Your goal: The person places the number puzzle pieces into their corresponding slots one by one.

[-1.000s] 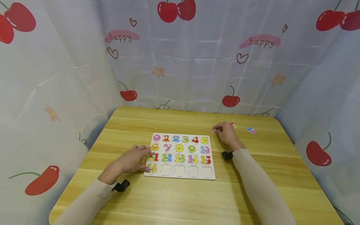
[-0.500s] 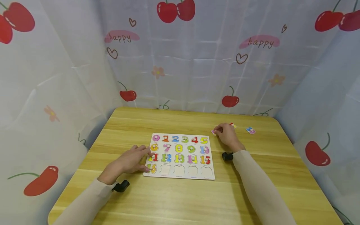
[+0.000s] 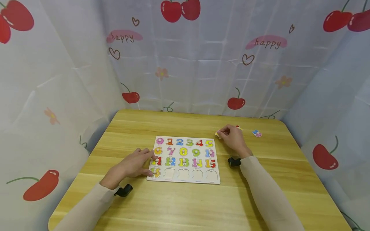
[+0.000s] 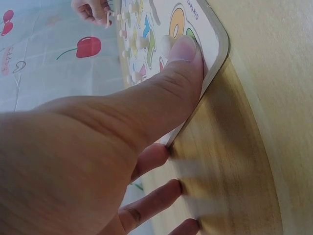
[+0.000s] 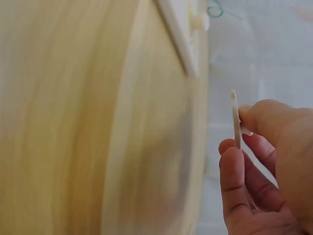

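Note:
A white number puzzle board point(image 3: 217, 179) lies flat on the table, with knobbed number pieces filling its upper three rows and a 16 piece point(image 3: 155, 172) at bottom left. My left hand point(image 3: 136, 165) rests on the board's left side. Its thumb point(image 4: 183, 54) presses on top near the corner, while other fingers spread past the edge. Right of the board's far corner, my right hand point(image 3: 233, 138) pinches a small puzzle piece point(image 5: 235, 120) between thumb and fingers. The right wrist view shows that piece edge-on, above the table; its number cannot be read.
Behind the right hand lies a red and yellow puzzle piece point(image 3: 238, 127), partly hidden. Farther right is a blue and pink puzzle piece point(image 3: 256, 133). Several shallow recesses show in the board's bottom row. A cherry-patterned curtain point(image 3: 185, 80) surrounds the wooden table point(image 3: 185, 208).
The right hand has lifted the piece and turned it, moving it slightly left; a yellow part shows now where purple showed before. The left hand stays in place on the board.

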The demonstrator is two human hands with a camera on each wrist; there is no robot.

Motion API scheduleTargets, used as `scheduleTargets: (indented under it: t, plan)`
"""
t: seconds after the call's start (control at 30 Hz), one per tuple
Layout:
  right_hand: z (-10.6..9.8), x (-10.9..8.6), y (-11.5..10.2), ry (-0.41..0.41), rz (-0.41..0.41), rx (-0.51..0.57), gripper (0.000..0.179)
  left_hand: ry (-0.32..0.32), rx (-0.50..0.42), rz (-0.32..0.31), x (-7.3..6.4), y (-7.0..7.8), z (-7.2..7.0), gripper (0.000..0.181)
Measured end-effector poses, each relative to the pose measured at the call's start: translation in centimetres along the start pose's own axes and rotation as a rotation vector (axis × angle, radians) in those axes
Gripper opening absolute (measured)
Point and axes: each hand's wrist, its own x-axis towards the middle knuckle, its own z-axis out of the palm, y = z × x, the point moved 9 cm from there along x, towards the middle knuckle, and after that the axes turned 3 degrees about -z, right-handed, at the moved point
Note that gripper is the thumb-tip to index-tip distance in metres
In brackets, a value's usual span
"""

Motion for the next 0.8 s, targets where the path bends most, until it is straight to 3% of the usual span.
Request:
scheduleTargets:
  t: [0.17, 0.43, 0.8]
  plan:
    - [-0.1, -0.9, -2.4, -0.003, -0.046, 0.076, 0.019, -0.005, 0.007, 0.000, -0.1, 0.1, -0.1, 0.051]
    - [1.0, -2.5, -7.6, -0.033, -0.157, 0.078, 0.021, -0.002, 0.001, 0.000, 0.1, -0.1, 0.0, 0.050]
    - [6.2, -6.6, -15.3, -0.266, -0.363, 0.135, 0.008, 0.009, -0.004, 0.013, 0.1, -0.1, 0.0, 0.049]
